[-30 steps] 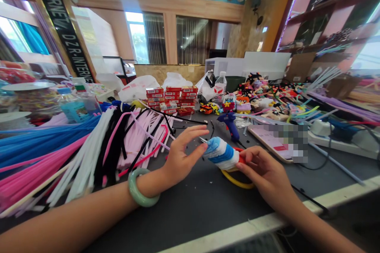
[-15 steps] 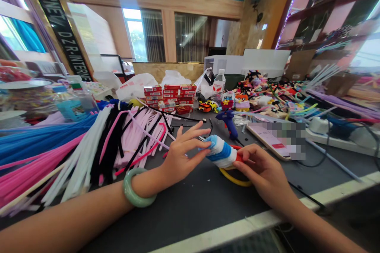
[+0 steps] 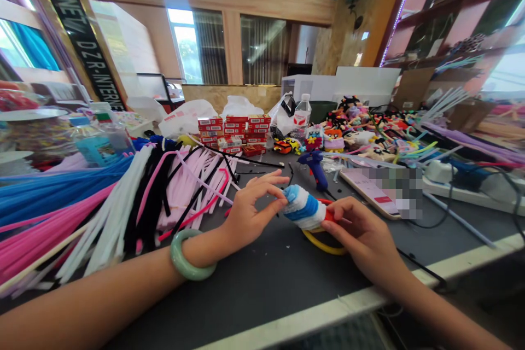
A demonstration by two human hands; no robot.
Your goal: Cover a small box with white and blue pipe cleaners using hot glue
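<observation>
A fuzzy coil [image 3: 304,208] of blue and white pipe cleaner sits wound around the blades of scissors with red and yellow handles [image 3: 324,241]. My right hand [image 3: 365,240] grips the scissors by the red part at the coil's base. My left hand [image 3: 250,213], with a green bangle [image 3: 189,256] on its wrist, touches the coil's blue tip with its fingertips, the other fingers spread. Both hands hover just above the dark grey table [image 3: 270,279].
A big fan of blue, pink, white and black pipe cleaners [image 3: 102,202] lies at the left. A blue glue gun [image 3: 316,167], a phone [image 3: 377,191], red boxes [image 3: 235,134], a water bottle [image 3: 302,114] and small fuzzy figures [image 3: 353,131] crowd the back. Cables run at the right.
My left hand's fingers have curled in a little onto the coil's tip. The view has shifted slightly; the coil and right hand stay almost in place.
</observation>
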